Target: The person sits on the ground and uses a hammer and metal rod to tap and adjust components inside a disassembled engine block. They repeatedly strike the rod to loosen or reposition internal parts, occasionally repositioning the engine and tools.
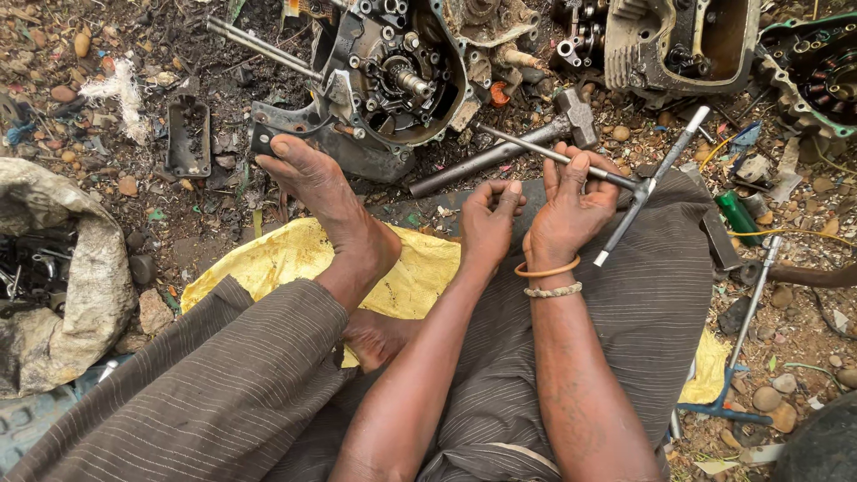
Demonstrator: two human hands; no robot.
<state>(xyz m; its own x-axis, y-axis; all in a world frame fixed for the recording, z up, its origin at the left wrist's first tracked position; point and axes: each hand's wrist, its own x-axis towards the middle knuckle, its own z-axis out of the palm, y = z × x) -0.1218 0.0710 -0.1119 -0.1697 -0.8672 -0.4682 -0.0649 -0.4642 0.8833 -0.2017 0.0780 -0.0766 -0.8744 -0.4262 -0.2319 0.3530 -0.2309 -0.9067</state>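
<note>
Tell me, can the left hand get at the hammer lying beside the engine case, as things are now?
Probably yes. The hammer lies on open ground just beyond the left hand, nothing covering it; the thin T-shaped wrench in the right hand passes near it.

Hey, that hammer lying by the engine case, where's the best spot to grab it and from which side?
Probably the hammer by its long handle, coming from above at the lower-left end near the foot. That end lies bare on the ground; the head sits crowded against the engine case.

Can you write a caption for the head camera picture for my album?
Seated on dirt, right hand grips a T-handle wrench, left hand beside it, open engine case ahead.
</note>
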